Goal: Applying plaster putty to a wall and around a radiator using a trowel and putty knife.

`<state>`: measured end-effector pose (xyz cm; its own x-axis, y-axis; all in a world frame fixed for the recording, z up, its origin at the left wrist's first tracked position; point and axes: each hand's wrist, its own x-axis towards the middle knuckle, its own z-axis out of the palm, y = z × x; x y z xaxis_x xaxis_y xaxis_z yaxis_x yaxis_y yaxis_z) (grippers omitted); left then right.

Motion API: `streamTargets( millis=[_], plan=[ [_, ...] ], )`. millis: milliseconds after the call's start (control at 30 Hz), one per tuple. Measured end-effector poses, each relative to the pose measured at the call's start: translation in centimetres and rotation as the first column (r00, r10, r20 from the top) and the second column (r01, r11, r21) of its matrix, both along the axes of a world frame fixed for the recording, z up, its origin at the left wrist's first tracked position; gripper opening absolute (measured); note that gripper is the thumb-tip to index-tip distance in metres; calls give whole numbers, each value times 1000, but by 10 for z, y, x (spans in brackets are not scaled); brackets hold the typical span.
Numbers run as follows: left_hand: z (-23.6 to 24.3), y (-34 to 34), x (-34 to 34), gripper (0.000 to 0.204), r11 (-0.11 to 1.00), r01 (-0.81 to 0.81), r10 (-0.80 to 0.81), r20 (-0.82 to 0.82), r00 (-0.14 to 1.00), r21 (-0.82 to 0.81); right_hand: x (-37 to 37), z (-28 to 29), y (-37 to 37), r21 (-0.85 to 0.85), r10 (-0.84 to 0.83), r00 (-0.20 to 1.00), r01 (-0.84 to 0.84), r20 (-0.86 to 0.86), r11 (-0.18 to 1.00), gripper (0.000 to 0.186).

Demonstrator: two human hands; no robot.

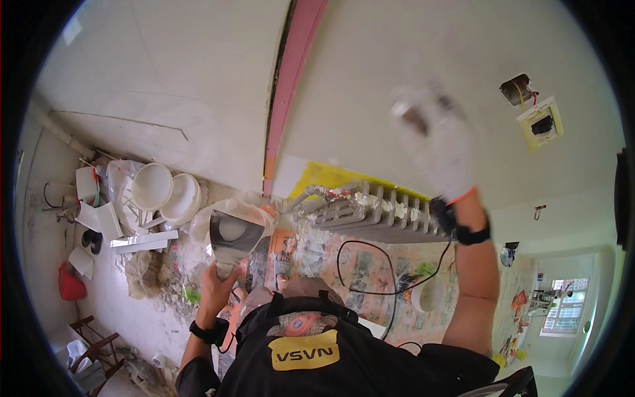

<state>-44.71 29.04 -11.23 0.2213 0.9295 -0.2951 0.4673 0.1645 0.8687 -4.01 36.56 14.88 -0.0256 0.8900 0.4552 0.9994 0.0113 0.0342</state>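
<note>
My left hand (217, 288) is bare and curls round the near edge of a wide, dark flat blade (254, 233). A pale, wet-looking lump of putty (231, 229) lies on the blade. My right hand (442, 142), in a white glove with an orange cuff, is raised in front of the pale wall (370, 99) above the radiator. Motion smears its fingers. A small brownish patch shows at them, but I cannot make out what it is.
A grey radiator (380, 215) with white splatter stands below a yellow strip of wall. Further right, an open socket box (519, 90) has loose wires. A pink vertical strip (291, 92) divides the walls. White basins (152, 187) sit left, and a black cable (365, 291) crosses the littered floor.
</note>
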Motion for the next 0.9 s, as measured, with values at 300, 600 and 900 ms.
streamTargets(
  millis=[300, 600, 900],
  plan=[
    [-4, -22, 5, 26, 999, -28, 34, -171, 985, 36, 62, -308, -12, -608, -147, 894, -160, -423, 777, 36],
    [-23, -37, 4, 29, 971, -108, 47, -276, 960, -213, 76, -341, 49, -786, -213, 910, -168, -356, 595, 42],
    [-16, -10, 38, 30, 985, -79, 40, -237, 971, -156, 77, -319, 36, -654, -174, 834, -264, -524, 709, 34]
  ],
)
